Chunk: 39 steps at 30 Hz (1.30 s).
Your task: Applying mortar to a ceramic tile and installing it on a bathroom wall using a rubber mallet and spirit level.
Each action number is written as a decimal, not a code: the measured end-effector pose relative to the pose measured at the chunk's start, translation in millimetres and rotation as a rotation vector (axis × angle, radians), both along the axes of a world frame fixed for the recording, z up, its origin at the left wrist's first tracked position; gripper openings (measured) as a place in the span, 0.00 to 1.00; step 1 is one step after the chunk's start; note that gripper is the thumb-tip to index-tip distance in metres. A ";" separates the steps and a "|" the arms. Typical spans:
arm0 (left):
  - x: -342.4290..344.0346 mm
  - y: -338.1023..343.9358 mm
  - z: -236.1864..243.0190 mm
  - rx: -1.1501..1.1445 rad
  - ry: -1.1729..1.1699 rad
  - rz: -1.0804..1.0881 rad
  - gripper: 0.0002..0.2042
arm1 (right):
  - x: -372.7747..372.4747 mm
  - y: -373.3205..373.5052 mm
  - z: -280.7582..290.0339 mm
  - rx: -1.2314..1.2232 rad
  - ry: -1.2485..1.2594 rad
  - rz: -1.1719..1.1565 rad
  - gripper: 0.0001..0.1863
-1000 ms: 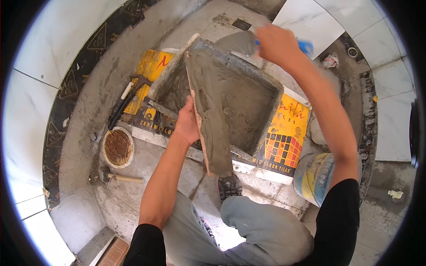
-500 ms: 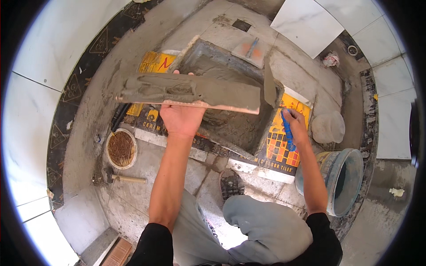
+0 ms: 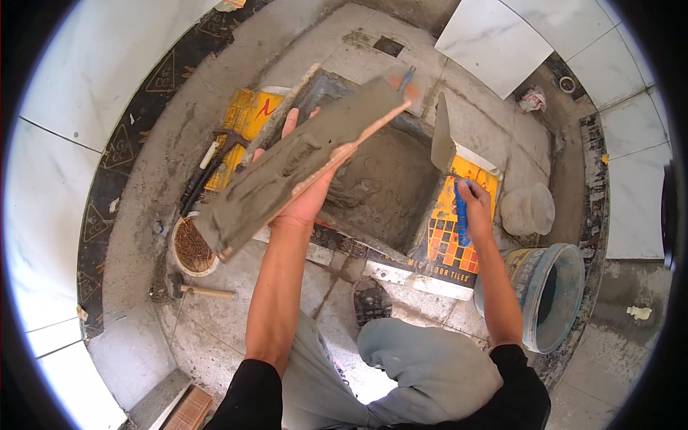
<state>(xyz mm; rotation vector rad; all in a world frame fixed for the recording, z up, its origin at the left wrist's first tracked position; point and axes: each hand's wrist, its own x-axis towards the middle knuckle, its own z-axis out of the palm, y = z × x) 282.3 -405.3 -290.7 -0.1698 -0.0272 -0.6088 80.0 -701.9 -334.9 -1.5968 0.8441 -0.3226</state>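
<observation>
My left hand (image 3: 307, 204) supports a long, narrow tile strip (image 3: 308, 154) from beneath, fingertips showing past its far edge. Grey wet mortar coats the strip's upper face, with a rough hollow toward the middle; its pinkish edge faces me. The strip slants, its right end farther away. In my right hand (image 3: 476, 204) is a trowel (image 3: 442, 136), gripped by its blue handle with the blade pointing away. Between and beyond my hands sits a grey trough (image 3: 428, 218) of wet mortar (image 3: 390, 186), partly hidden by the strip.
Yellow printed cardboard (image 3: 484, 175) lies under the trough. To the right stand a large bucket (image 3: 534, 297) and a whitish container (image 3: 528, 209). At left are a tub of brown bits (image 3: 192, 247), a hammer (image 3: 208, 292) and dark-handled tools (image 3: 204, 179). A white tile (image 3: 494, 43) leans at the back.
My left hand has swung the mortar-coated strip from nearly level to a slant, right end away and left end nearer, over the tub. The trowel has shifted only slightly.
</observation>
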 end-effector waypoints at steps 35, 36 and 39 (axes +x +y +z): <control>-1.9 12.8 -60.0 0.005 -0.061 -0.073 0.41 | 30.0 51.8 118.0 -1.082 0.007 0.746 0.19; -2.0 13.0 -58.5 -0.002 -0.062 -0.082 0.41 | 30.6 46.3 115.6 -1.057 0.027 0.724 0.20; -1.4 15.1 -55.7 -0.008 -0.053 -0.085 0.42 | 34.7 32.7 114.4 -1.032 0.050 0.690 0.20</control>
